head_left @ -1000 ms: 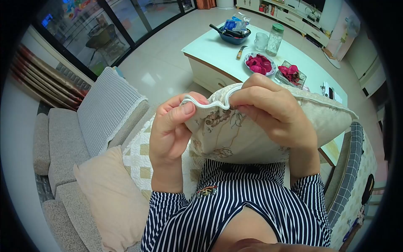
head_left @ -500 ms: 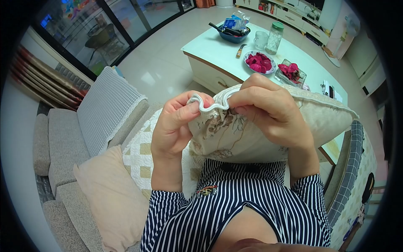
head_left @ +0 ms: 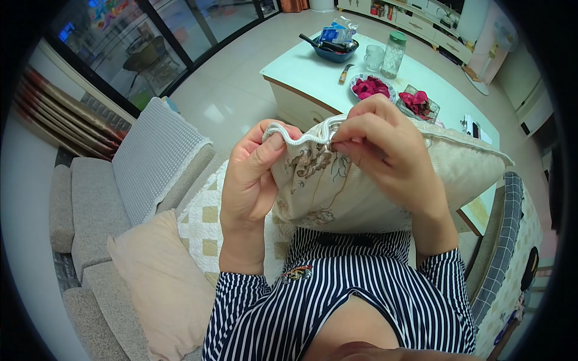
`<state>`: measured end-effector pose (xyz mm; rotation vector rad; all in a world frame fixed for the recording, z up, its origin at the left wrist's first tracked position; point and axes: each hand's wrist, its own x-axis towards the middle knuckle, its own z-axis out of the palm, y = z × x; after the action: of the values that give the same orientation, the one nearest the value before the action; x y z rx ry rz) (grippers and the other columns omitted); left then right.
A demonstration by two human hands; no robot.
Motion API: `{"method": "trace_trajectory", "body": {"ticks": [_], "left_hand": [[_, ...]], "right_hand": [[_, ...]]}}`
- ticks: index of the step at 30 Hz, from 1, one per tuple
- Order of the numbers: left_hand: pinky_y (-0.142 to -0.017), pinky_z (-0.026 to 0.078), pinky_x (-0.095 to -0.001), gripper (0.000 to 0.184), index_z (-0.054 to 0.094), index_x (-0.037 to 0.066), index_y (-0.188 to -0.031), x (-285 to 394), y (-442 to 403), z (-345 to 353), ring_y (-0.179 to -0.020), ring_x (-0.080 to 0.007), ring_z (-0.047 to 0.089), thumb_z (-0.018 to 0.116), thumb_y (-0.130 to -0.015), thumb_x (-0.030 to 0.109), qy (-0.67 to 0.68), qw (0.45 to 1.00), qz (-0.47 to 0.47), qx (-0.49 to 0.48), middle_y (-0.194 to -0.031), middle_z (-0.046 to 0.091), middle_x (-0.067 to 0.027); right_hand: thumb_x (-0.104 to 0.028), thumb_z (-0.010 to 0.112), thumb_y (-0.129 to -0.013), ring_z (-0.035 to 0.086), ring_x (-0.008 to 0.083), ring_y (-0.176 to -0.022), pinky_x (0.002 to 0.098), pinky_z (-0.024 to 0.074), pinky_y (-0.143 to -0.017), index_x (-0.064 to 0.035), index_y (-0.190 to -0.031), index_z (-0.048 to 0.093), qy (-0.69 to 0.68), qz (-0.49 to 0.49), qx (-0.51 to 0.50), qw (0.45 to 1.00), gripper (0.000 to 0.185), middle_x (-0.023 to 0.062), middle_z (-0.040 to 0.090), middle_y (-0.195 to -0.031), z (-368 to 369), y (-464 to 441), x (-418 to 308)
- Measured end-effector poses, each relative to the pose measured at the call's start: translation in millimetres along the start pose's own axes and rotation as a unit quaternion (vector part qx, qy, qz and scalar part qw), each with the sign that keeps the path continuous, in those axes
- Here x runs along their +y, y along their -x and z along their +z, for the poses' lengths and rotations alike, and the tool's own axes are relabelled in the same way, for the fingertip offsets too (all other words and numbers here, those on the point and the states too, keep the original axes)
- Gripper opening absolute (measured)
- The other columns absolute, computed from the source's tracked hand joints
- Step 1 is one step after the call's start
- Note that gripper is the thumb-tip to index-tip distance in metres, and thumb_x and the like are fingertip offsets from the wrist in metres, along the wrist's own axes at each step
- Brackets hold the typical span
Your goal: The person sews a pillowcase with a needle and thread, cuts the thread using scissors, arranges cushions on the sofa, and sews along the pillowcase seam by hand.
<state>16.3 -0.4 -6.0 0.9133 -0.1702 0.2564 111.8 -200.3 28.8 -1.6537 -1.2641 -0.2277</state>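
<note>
Fingers: left hand [head_left: 247, 180] pinched, thumb on the near face and the other fingers behind, gripping the edge of a floral cushion [head_left: 313, 201]. Right hand [head_left: 391, 153] also pinched, thumb against curled fingers, on the same edge just beside the left; what exactly lies between its fingertips is too small to tell.

Surroundings, by decreasing size:

Sofa [head_left: 99, 195]: grey, at the left, a pale textured cover draped over one section. Light quilted cloth with tan squares [head_left: 201, 240] spread beside it.

Coffee table [head_left: 292, 69]: pale top, beyond the hands.

Floral cushion: cream with brown flower print, in front of the wearer's striped top [head_left: 355, 283], upper edge raised between both hands; its right end extends past the right wrist and overlaps the table in view.

Peach cushion [head_left: 159, 280]: lying tilted on the sofa, left of the left forearm.

On the table: blue basin [head_left: 336, 58] with a plastic bag inside; green-lidded glass jar [head_left: 393, 63]; patterned plate [head_left: 353, 91] and glass tray [head_left: 435, 114], both bearing deep-pink pieces; glass mug [head_left: 373, 58], just beside the jar; knife [head_left: 345, 73], near the plate.

White ribbed strip [head_left: 298, 141]: along the floral cushion's edge, bent in a wave between the hands.
</note>
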Motion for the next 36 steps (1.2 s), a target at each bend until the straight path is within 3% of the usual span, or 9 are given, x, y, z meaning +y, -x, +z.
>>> {"method": "trace_trajectory", "body": {"ticks": [2,11,21,26,36], "left_hand": [[-0.089,0.049,-0.0273,0.021,0.062,0.0,-0.106,1.1,-0.7,0.4,-0.095,-0.0128,0.063,0.066,-0.095,0.016,0.011,0.999,-0.007,-0.029,-0.103,0.067,-0.008],[-0.088,0.049,-0.0259,0.014,0.06,0.001,-0.101,-3.1,-1.1,0.4,-0.093,-0.0109,0.061,0.066,-0.093,0.011,0.014,1.0,0.005,-0.026,-0.101,0.066,-0.0064],[-0.084,0.049,-0.0246,0.009,0.058,0.001,-0.099,-11.5,1.7,10.1,-0.09,-0.0097,0.06,0.063,-0.094,0.006,-0.015,0.999,0.045,-0.007,-0.103,0.063,-0.0067],[-0.087,0.049,-0.0277,0.009,0.058,0.003,-0.098,-14.3,1.1,11.9,-0.093,-0.0116,0.059,0.062,-0.095,0.009,0.01,0.997,0.067,0.039,-0.105,0.063,-0.0077],[-0.089,0.048,-0.0284,0.013,0.057,0.003,-0.099,-10.4,-2.1,8.4,-0.095,-0.0129,0.059,0.064,-0.094,0.013,0.022,0.998,0.046,0.03,-0.103,0.063,-0.0075]], "right_hand": [[0.004,0.068,-0.081,0.061,0.023,-0.076,0.0303,0.0492,-0.066,-0.0024,-0.097,0.065,0.088,-0.091,0.042,0.991,0.017,0.0091,0.057,-0.086,4.5,1.6,1.1],[0.009,0.066,-0.075,0.061,0.0273,-0.074,0.0348,0.0503,-0.063,0.0004,-0.092,0.063,0.063,-0.117,0.061,0.989,0.02,0.012,0.059,-0.085,20.0,6.9,5.3],[0.008,0.067,-0.078,0.061,0.0274,-0.073,0.0344,0.05,-0.063,0.001,-0.091,0.063,0.024,-0.123,0.075,0.989,0.015,0.0125,0.058,-0.084,28.1,5.8,7.8],[0.007,0.066,-0.079,0.061,0.0272,-0.077,0.0345,0.0506,-0.066,0.0013,-0.092,0.063,0.036,-0.081,0.062,0.994,0.014,0.0123,0.059,-0.086,25.7,3.4,-0.7],[0.007,0.067,-0.077,0.062,0.0292,-0.079,0.0357,0.0512,-0.067,-0.0014,-0.092,0.061,0.059,-0.088,0.106,0.989,0.018,0.013,0.06,-0.088,26.2,7.0,6.9]]}}
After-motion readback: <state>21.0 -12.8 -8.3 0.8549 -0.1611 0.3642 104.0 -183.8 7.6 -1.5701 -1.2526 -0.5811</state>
